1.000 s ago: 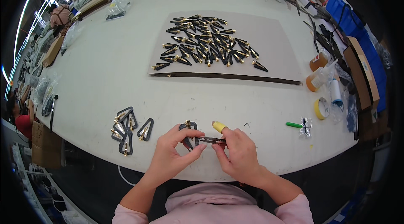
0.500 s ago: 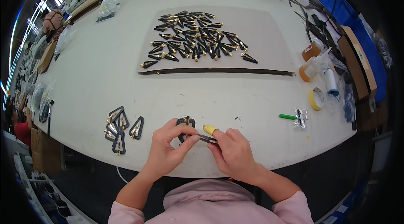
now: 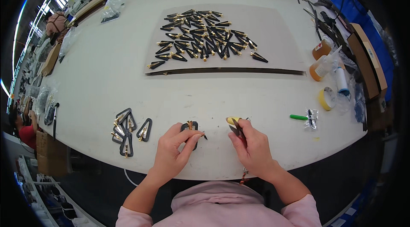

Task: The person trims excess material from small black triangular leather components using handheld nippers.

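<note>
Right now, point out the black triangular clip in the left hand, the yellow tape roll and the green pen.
black triangular clip (image 3: 191,126): head view, its top end.
yellow tape roll (image 3: 327,98): head view, its rim.
green pen (image 3: 298,117): head view, mid-barrel.

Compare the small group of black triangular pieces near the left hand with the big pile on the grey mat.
The small group holds only a few pieces; the big pile holds dozens. The group lies on the bare white table close to the left hand; the pile sits far off on the grey mat. Both are black with gold fittings.
</note>
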